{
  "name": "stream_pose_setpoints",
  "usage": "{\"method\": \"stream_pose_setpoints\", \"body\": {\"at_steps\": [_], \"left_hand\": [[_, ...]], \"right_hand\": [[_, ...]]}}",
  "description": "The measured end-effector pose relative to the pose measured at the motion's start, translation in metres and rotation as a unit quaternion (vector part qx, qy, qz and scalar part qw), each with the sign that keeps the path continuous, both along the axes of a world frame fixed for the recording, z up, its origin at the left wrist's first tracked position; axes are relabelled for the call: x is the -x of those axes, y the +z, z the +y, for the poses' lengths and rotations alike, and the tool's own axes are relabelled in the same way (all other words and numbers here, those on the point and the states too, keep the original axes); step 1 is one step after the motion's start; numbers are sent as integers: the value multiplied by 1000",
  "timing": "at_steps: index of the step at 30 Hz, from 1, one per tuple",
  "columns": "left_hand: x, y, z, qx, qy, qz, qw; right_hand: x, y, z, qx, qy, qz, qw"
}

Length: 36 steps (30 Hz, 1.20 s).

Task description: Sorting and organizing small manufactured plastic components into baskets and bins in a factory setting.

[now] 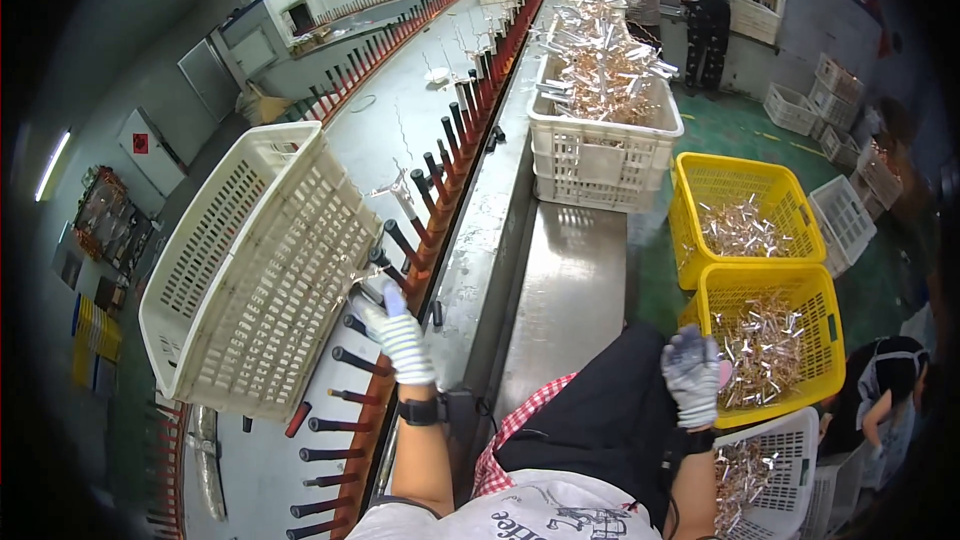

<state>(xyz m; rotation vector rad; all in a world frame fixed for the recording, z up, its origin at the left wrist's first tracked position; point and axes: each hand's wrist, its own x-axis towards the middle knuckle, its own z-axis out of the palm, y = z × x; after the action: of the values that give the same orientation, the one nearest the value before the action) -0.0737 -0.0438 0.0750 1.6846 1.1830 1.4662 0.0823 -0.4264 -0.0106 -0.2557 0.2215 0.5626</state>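
My left hand (396,336), in a white-and-grey striped glove, is at the row of black-tipped red pegs (402,238), next to the lower right side of a tilted white plastic crate (300,270). Its fingers are curled around something small and silvery that I cannot make out. My right hand (690,372), gloved alike, hovers above my right thigh beside a yellow basket (838,340). Its fingers are stretched out and nothing shows in them. Copper-coloured pieces with silvery ends (765,340) fill much of that basket.
A second yellow basket (745,168) stands behind, with more pieces inside. Ahead, a white crate (600,165) is heaped with them on the metal bench (565,270). Another white basket (800,470) sits at my right. Two people stand at the back; another person (880,390) bends at far right.
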Motion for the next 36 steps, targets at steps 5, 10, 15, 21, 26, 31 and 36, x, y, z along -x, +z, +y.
{"method": "stream_pose_setpoints", "body": {"at_steps": [5, 10, 15, 21, 26, 31, 36], "left_hand": [[12, 61, -3, 2, -59, -146, 988], [-15, 50, -8, 101, -120, -229, 961], [-31, -13, 38, -58, 49, -89, 993], [-25, 36, 13, 92, -36, -193, 976], [-39, 50, 13, -130, -73, -125, 981], [-109, 46, 44, 80, -356, -443, 819], [-169, 17, 80, -88, -136, -190, 968]], "right_hand": [[7, -51, 23, 141, 58, -34, 988], [8, -44, 20, 41, 82, -43, 995], [11, -43, 25, 24, 90, -42, 995], [7, -49, 18, 28, 79, -37, 996], [6, -48, 17, 31, 79, -43, 995], [9, -43, 25, 18, 85, -44, 995], [10, -47, 20, 17, 73, -34, 997]]}}
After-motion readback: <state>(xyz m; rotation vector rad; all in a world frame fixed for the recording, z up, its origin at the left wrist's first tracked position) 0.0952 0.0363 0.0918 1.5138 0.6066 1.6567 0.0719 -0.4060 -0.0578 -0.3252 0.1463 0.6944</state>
